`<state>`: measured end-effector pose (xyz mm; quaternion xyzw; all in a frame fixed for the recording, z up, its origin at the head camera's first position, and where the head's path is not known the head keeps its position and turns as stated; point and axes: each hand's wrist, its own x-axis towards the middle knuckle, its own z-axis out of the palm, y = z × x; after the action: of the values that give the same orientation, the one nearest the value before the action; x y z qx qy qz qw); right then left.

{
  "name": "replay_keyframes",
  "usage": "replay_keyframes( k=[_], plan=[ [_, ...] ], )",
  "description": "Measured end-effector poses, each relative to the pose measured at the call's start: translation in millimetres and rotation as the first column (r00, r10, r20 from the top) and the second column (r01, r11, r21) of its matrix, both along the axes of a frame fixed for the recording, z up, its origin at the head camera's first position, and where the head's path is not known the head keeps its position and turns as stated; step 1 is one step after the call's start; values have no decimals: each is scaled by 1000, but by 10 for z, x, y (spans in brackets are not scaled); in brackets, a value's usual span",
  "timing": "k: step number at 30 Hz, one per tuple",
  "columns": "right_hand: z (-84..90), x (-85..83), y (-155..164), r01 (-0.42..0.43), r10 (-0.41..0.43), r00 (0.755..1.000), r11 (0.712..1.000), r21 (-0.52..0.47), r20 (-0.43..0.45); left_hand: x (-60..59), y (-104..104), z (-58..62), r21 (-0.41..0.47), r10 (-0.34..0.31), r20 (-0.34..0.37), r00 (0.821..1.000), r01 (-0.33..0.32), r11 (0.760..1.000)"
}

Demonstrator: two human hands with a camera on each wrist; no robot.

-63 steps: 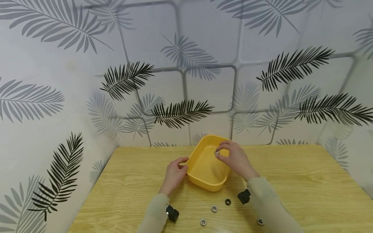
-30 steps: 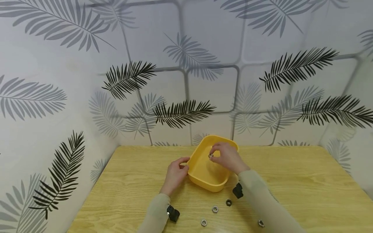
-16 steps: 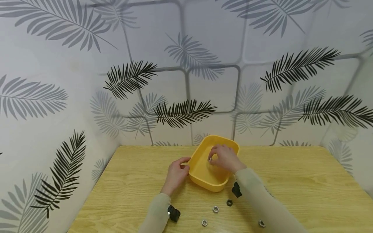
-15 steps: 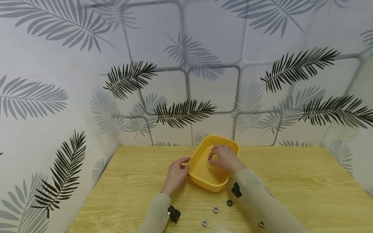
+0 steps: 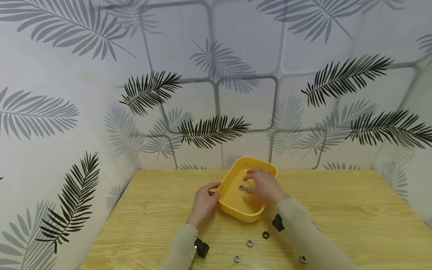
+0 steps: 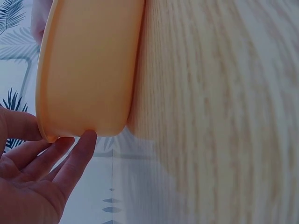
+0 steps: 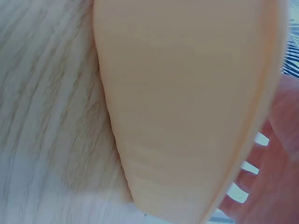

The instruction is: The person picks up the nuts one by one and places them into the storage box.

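Observation:
A yellow plastic bin [image 5: 233,195] sits on the wooden table, turned at an angle. My left hand [image 5: 203,200] grips its left edge; in the left wrist view the thumb is at the rim and the fingertips [image 6: 88,136] press the outer wall. Inside the bin, one metal nut [image 5: 241,187] lies on the floor. Just right of that nut my right hand [image 5: 264,185] hovers over the bin, thumb and fingers spread apart and holding nothing. In the right wrist view the bin's wall [image 7: 177,107] hides part of this hand.
Several loose nuts lie on the table in front of the bin: a dark nut [image 5: 266,235], a silver nut [image 5: 249,242], another silver nut [image 5: 237,258] and a nut beside the right sleeve [image 5: 303,259]. A leaf-patterned wall [image 5: 189,157] rises behind the table.
My right hand lowered a nut into the bin, let go of it on the bin's floor, then drew back slightly to the right. My left hand kept its grip on the bin.

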<state>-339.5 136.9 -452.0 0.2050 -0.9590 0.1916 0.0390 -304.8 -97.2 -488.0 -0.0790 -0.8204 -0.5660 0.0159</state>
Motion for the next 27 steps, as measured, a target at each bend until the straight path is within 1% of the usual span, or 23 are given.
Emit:
replay_keyframes(
  k=[4,10,15,22,27],
  plan=[
    [0,52,54,-3,3,1000,1000,-8,-10,4,-1,-10,7,-11,-5,1000,11,1000],
    [-8,138,137,-22,21,998,1000,-20,-55,12,1,-15,18,-17,-14,1000,17,1000],
    [30,268,211,-31,26,996,997,-66,-86,19,7,-13,15,-16,-11,1000,16,1000],
    [109,466,317,-40,20,985,992,-116,-169,2,6,9,7,-3,-18,1000,3,1000],
    [174,622,402,-35,11,987,989,-145,-160,3,-6,16,12,-14,-28,999,14,1000]
  ],
)
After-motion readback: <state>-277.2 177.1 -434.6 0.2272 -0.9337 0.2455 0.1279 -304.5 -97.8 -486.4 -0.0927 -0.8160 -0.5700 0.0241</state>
